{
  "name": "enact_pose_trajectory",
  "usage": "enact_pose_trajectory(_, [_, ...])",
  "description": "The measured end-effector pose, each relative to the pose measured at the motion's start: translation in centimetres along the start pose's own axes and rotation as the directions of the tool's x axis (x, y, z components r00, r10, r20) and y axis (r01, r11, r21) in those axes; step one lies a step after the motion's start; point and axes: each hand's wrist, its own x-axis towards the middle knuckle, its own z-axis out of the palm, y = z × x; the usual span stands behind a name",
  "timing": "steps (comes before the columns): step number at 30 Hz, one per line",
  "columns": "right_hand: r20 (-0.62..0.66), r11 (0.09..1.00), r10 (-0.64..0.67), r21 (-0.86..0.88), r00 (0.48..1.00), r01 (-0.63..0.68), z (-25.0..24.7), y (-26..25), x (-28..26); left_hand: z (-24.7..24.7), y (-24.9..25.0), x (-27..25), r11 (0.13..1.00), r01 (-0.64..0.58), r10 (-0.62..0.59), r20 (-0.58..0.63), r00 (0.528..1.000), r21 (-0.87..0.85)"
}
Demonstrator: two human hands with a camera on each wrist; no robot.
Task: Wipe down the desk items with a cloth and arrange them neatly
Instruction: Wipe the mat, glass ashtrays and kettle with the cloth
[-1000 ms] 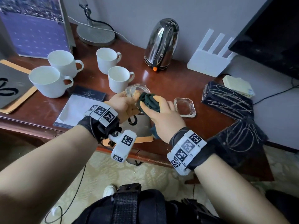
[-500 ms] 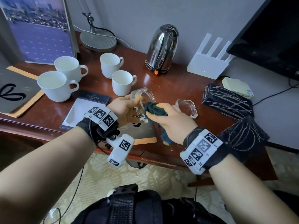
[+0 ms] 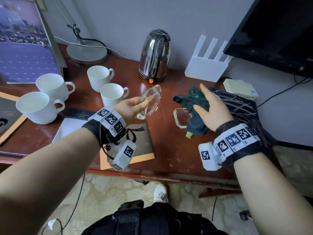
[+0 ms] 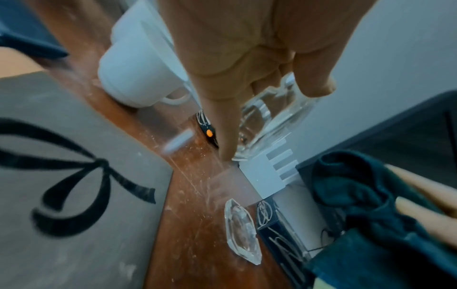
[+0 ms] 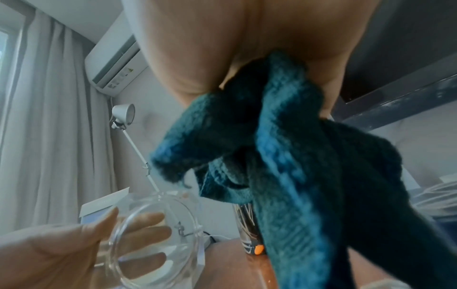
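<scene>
Left hand (image 3: 133, 107): I grasp the glass dish (image 3: 150, 101), tilted above the desk (image 3: 162, 146).
Right hand (image 3: 214, 109): I grip the cloth (image 3: 194, 99).

The right hand (image 5: 249, 39) is gripping a dark teal cloth (image 5: 284, 156), which is bunching at the fingers and hanging down in thick folds. Below and left of the cloth, the left hand (image 5: 61, 250) is holding a clear glass dish (image 5: 153, 230) tilted on edge, fingers showing through the glass. Behind the dish a white desk lamp (image 5: 123, 113) is standing, with pale curtains (image 5: 49, 127) farther left of the cloth and an air conditioner (image 5: 116, 68) hanging above the lamp.
</scene>
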Motion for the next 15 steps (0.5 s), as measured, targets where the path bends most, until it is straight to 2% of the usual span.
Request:
enact_pose_trajectory(4, [-0.013, 1.0, -0.024, 0.003, 1.0, 0.024, -1.4, 1.5, 2.7, 1.8, 1.3, 4.2, 0.955, -0.028, 0.007, 0.072, 0.997, 0.296])
enact_pose_trajectory(9, [0.025, 0.997, -0.058, -0.04, 0.998, 0.059, -3.0, 3.7, 7.0, 5.1, 3.2, 9.5, 0.753, -0.059, 0.032, 0.054, 0.998, 0.655])
enact_pose_trajectory(12, [0.078, 0.996, -0.071, -0.05, 0.994, 0.075, -3.3, 5.3, 9.6, 6.9, 3.5, 12.7, 0.662, -0.088, 0.045, 0.077, 0.996, 0.744])
enact_pose_trajectory(15, [0.077, 0.998, -0.05, -0.031, 0.996, 0.052, -3.9, 7.1, 12.0, 8.2, 2.9, 16.3, 0.589, -0.107, 0.016, 0.121, 0.993, 0.801])
